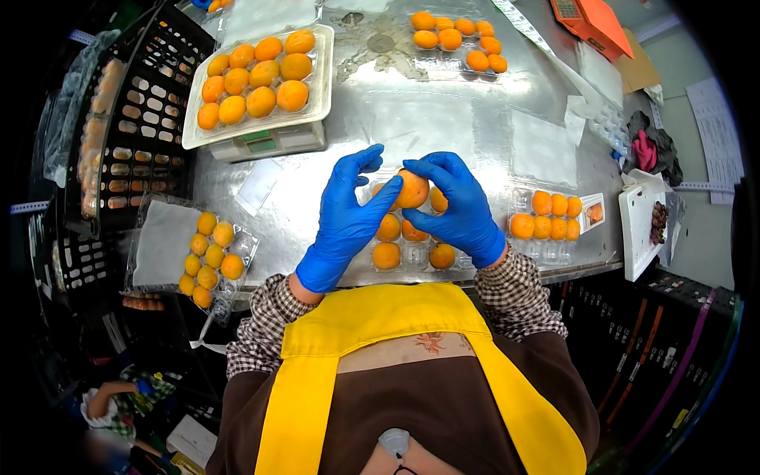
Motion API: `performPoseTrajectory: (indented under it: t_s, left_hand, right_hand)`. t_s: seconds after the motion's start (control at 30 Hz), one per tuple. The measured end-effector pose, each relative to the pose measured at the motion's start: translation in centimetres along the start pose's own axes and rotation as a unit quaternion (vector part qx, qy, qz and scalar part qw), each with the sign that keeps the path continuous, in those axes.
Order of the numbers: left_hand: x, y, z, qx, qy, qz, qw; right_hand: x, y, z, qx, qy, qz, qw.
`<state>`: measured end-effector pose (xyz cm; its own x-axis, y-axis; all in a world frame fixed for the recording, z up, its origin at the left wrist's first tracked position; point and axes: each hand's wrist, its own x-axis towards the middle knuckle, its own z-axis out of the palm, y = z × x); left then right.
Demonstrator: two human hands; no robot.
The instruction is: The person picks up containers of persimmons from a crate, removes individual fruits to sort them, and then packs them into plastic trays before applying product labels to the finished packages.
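Note:
Just above a clear plastic tray (415, 257) at the table's front edge, an orange apricot (413, 190) is pinched between the thumb and fingers of my right hand (455, 202). Blue gloves cover both hands. My left hand (344, 214) has its fingers apart, and its thumb tip is at the left side of the same apricot; whether it touches cannot be made out. Below the hands, several apricots (386, 256) sit in the tray's cells, and a front middle cell holds none. Part of the tray is hidden behind my hands.
A scale (265, 144) bearing a filled tray stands back left, beside a black crate (150, 111). Part-filled apricot trays lie left (207, 257), right (546, 226) and far (455, 39). White pads (542, 146) lie on the metal table. An orange device (592, 24) is far right.

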<state>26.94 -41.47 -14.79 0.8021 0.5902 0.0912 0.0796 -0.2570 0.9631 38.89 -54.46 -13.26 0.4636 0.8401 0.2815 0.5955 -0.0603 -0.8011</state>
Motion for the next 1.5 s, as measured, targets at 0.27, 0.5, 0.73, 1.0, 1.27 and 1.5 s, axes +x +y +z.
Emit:
performPoseTrajectory:
  t_s: [0.27,0.5,0.73,1.0,1.27,1.5]
  left_hand:
    - [0.4,-0.6,0.0,-0.038,0.004,-0.086,0.996]
    - [0.6,-0.1,-0.5,-0.089,0.016,-0.119,0.989]
    - [0.6,-0.4,-0.9,-0.080,0.030,-0.125,0.989]
    - [-0.8,-3.7,-2.6,-0.113,0.058,-0.173,0.977]
    - [-1.6,-4.5,-2.9,-0.107,0.051,-0.199,0.973]
    - [-2.0,-5.3,-3.2,-0.112,0.042,-0.212,0.970]
  right_hand:
    - [-0.5,-0.3,0.6,0.010,-0.034,-0.024,0.999]
    - [-1.2,-0.9,1.2,0.016,0.009,-0.039,0.999]
    - [-1.6,-0.6,1.3,0.136,0.047,0.031,0.989]
    - [-2.2,2.7,0.9,0.779,0.104,0.363,0.500]
    - [-1.7,1.8,1.0,0.842,0.107,0.392,0.355]
    - [-2.3,3.1,1.2,0.873,0.079,0.356,0.323]
